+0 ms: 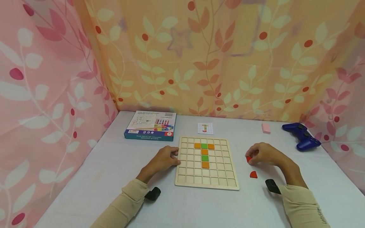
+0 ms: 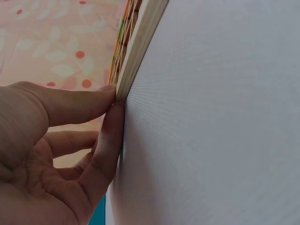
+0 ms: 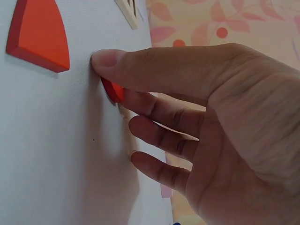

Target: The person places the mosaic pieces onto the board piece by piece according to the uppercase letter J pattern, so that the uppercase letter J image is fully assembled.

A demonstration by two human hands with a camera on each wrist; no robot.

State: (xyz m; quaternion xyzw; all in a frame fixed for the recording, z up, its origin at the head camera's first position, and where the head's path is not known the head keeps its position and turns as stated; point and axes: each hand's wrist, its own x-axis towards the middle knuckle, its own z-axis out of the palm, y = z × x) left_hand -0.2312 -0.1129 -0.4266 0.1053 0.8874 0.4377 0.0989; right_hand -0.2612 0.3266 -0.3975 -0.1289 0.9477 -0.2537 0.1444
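Note:
At the left side of the wooden grid board [image 1: 206,186], my left hand [image 1: 163,158] touches the board's edge with thumb and fingertips. The thumb tip and a finger lie against that pale edge [image 2: 136,51] in the left wrist view. Orange and green square tiles [image 1: 204,152] form a T shape on the board. To the board's right, my right hand [image 1: 263,154] pinches a red quarter-circle piece [image 1: 249,159] between thumb and index finger, low over the white cloth; its other fingers are loosely bent. A second red quarter-circle piece [image 1: 253,174] lies nearer me, large in the right wrist view.
Behind the board lies a small pattern card [image 1: 205,128] with a coloured shape on a grid. A boxed bead set [image 1: 151,125] is at the back left. A pink block [image 1: 266,128] and a blue game controller [image 1: 301,136] sit at the back right. Patterned cloth walls surround the table.

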